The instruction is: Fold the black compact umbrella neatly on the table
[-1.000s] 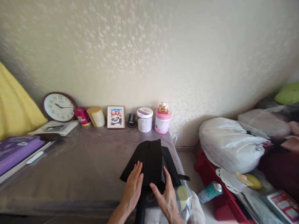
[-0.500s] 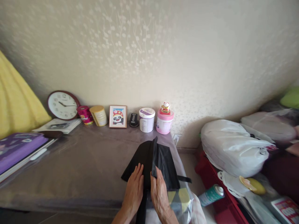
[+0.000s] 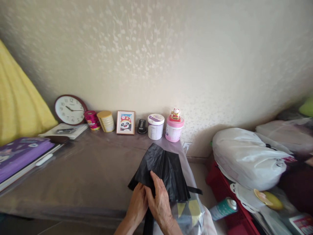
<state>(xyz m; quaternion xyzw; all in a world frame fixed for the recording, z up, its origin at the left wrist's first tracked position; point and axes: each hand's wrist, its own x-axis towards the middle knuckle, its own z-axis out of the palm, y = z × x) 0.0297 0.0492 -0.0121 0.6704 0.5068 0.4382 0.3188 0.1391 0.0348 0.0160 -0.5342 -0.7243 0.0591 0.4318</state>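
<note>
- Since the earlier frame the right hand (image 3: 159, 200) has slid left, overlapping the left hand (image 3: 137, 204); the raised fold now lies flat.
- The right palm presses open on the black fabric (image 3: 163, 166); I cannot tell the left's grip.
- The fabric lies at the table's (image 3: 85, 169) 5 o'clock corner, with a pink jar (image 3: 174, 129) at its 12 o'clock.

Two bare grips, left grip (image 3: 138, 205) and right grip (image 3: 160, 202), each on a bare wrist and forearm. Thin lines and small folds across the back of the right one. Bumpy knuckles. Long, thin fingers.
</note>
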